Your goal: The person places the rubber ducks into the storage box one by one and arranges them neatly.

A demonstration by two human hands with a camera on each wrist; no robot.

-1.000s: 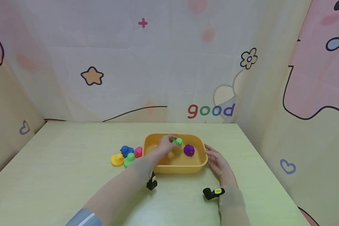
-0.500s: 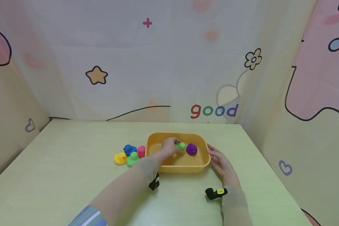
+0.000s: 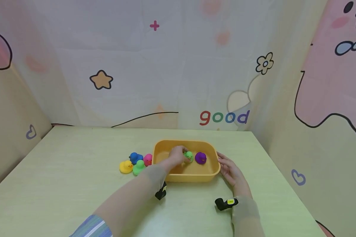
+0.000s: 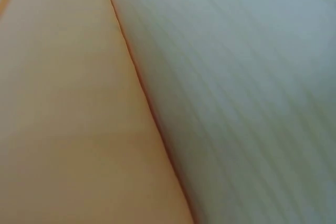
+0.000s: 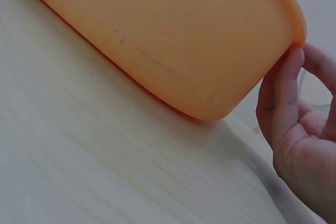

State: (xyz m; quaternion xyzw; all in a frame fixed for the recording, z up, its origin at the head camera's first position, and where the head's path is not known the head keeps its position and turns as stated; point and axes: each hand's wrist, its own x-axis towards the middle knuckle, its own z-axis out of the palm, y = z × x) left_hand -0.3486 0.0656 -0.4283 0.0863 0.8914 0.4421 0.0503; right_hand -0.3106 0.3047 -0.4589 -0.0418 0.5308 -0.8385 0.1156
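Observation:
My left hand reaches into a yellow plastic bin and pinches a light green rubber duck low over the bin's floor. A purple rubber duck sits in the bin just right of it. My right hand is at the bin's right end; in the right wrist view its fingertips touch the end wall right under the rim. Only the bin's outer wall and the tabletop show in the left wrist view, with the left hand out of sight.
Left of the bin, a blue duck, a pink duck, a yellow duck and another green duck cluster on the pale table. Printed cloth walls stand behind and at both sides.
My left hand has lowered the light green duck toward the bin's floor, near the purple duck. The right hand keeps its place at the bin's end. The head view has shifted slightly.

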